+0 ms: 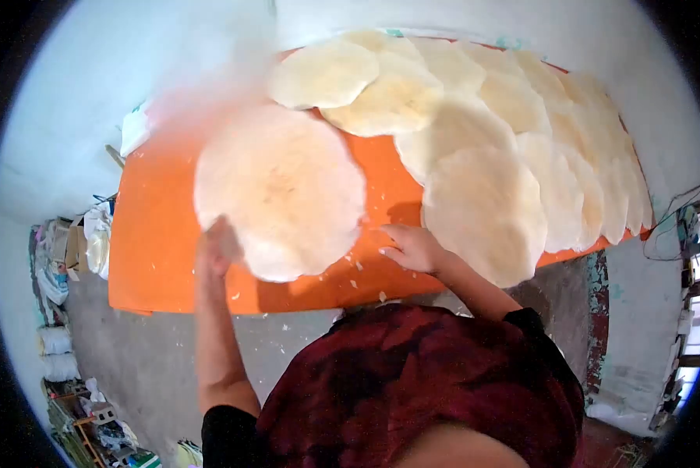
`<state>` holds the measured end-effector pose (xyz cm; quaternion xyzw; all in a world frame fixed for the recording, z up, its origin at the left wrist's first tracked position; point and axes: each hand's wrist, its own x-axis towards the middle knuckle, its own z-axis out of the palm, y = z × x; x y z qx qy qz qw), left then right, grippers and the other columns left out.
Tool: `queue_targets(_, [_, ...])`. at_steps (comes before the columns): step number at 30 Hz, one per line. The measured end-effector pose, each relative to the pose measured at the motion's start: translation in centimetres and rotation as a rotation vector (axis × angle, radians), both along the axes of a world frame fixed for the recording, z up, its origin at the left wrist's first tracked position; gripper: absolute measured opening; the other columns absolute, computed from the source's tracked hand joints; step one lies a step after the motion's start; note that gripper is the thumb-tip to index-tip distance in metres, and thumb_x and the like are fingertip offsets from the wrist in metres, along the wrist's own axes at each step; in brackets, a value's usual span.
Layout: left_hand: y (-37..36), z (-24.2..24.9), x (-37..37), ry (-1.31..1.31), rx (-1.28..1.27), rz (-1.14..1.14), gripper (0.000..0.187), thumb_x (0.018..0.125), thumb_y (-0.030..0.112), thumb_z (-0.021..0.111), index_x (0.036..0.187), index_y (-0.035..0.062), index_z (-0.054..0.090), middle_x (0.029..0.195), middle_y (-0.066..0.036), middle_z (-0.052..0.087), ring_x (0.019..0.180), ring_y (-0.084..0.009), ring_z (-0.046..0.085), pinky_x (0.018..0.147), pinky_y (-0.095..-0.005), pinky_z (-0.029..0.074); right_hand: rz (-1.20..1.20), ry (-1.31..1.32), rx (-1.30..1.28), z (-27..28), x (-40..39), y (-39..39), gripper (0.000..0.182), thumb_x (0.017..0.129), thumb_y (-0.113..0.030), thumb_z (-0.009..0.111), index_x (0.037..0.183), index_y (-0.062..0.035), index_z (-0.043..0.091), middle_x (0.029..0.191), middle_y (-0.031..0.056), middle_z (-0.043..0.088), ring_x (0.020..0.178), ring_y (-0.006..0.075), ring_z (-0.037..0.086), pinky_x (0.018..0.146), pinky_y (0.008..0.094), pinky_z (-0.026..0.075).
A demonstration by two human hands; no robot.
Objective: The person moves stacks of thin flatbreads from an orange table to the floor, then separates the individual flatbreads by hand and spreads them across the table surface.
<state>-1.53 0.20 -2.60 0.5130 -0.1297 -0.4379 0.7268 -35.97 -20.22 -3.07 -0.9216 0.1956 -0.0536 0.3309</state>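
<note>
Sheet (280,187), pale, thin and near-round, lies forward and to the left of the person's torso, over the orange bench (155,249). Left hand (221,246) is at its near-left rim, fingers apparently closed on the edge; motion blur there, so exact finger placement cannot be told. Right hand (414,248) is just beside the near-right rim, apart from it, holding nothing: open, fingers loosely spread and directed left, towards the sheet. Left hand is therefore the nearer, in contact; a narrow strip of orange separates the right from the rim. Long axis: none marked; outline roughly circular, bulk of the sheet extending forward and rightward from the left hand. Shadow on the orange along the near rim suggests that edge is somewhat raised (judgement). Overlapping pale rounds (482,218) spread to the right, the closest beside the right hand; small flakes (382,296) near the bench's front edge.
</note>
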Motion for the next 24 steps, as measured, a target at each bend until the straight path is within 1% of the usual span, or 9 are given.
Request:
queue_targets(2, [6.6,-6.5,8.6,0.014,0.056,0.012,0.052,0.078,0.033,0.059,0.117,0.0006,0.043,0.099,-0.01,0.054,0.086,-0.0207,0.055,0.064,-0.0333,0.048,-0.009,-0.075,0.011,-1.0,3.5,-0.7,0.041,0.08,-0.027,0.052,0.11,0.0,0.047,0.098,0.0204,0.055,0.089,0.0339,0.054,0.074,0.0402,0.044])
queue_targets(4, [8.0,-5.6,7.4,-0.616,0.66,0.333,0.066,0.075,0.038,0.061,0.122,-0.0026,0.037,0.116,-0.019,0.044,0.105,-0.0287,0.046,0.079,-0.0398,0.043,-0.049,-0.038,0.131,-0.7,7.5,-1.5,0.039,0.08,-0.027,0.052,0.107,0.0003,0.049,0.097,0.0202,0.056,0.088,0.0337,0.054,0.073,0.0404,0.044])
queue_targets(6, [7.9,-6.9,7.2,-1.42,1.422,0.593,0.075,0.075,0.042,0.06,0.125,-0.0057,0.03,0.131,-0.025,0.029,0.121,-0.0358,0.031,0.093,-0.0446,0.033,-0.09,-0.095,-0.009,-1.1,11.3,-2.8,0.037,0.08,-0.026,0.053,0.105,0.0005,0.049,0.093,0.0198,0.056,0.086,0.0335,0.055,0.072,0.0405,0.044])
queue_targets(7, [7.2,-7.3,7.1,-1.465,1.327,0.449,0.088,0.073,0.048,0.058,0.131,-0.0058,0.019,0.137,-0.026,0.012,0.127,-0.0405,0.012,0.1,-0.0503,0.02,-0.111,-0.123,-0.079,-1.5,13.1,-3.6,0.035,0.079,-0.025,0.053,0.103,0.0005,0.05,0.092,0.0196,0.056,0.085,0.0334,0.055,0.071,0.0406,0.044])
queue_targets(10, [1.9,-8.5,4.3,-1.472,1.15,0.132,0.084,0.075,0.051,0.052,0.134,0.001,0.018,0.138,-0.024,0.013,0.128,-0.0408,0.01,0.098,-0.0561,0.016,-0.202,-0.217,-0.365,-2.3,18.7,-6.9,0.029,0.078,-0.02,0.051,0.101,-0.0013,0.049,0.087,0.0179,0.056,0.082,0.033,0.055,0.069,0.0419,0.044])
queue_targets(12, [-0.7,-8.6,1.8,-1.519,1.261,-0.056,0.079,0.08,0.054,0.04,0.133,-0.0007,0.02,0.139,-0.024,0.01,0.129,-0.04,0.006,0.1,-0.0554,0.008,-0.254,-0.031,-0.464,-2.5,22.4,-10.2,0.033,0.076,-0.014,0.052,0.106,-0.0042,0.046,0.093,0.0146,0.056,0.084,0.0309,0.055,0.068,0.0404,0.045])
queue_targets(19, [-1.8,-8.3,2.0,-1.499,1.271,-0.06,0.076,0.082,0.054,0.035,0.133,-0.0003,0.021,0.139,-0.023,0.013,0.129,-0.0383,0.007,0.1,-0.0548,0.006,-0.366,0.079,-0.818,-7.7,32.4,-19.8,0.048,0.069,-0.013,0.059,0.112,-0.0061,0.04,0.114,0.0146,0.044,0.1,0.0297,0.049,0.074,0.0434,0.042])
queue_targets(22, [-2.1,-8.2,2.1,-1.492,1.292,-0.073,0.076,0.081,0.055,0.034,0.133,0.0008,0.021,0.139,-0.022,0.013,0.129,-0.038,0.007,0.1,-0.0546,0.006,-0.441,0.085,-0.764,-8.8,34.9,-21.7,0.038,0.072,-0.009,0.051,0.109,-0.0103,0.043,0.119,0.0125,0.042,0.104,0.0292,0.047,0.075,0.0448,0.042])
queue_targets(24, [-2.2,-7.8,2.2,-1.471,1.295,-0.081,0.075,0.081,0.055,0.035,0.133,0.0014,0.022,0.139,-0.022,0.013,0.129,-0.038,0.007,0.1,-0.0544,0.006,-0.46,0.072,-0.669,-8.6,35.4,-22.9,0.026,0.075,-0.016,0.052,0.1,-0.0079,0.049,0.106,0.0142,0.052,0.093,0.0303,0.053,0.073,0.043,0.044])
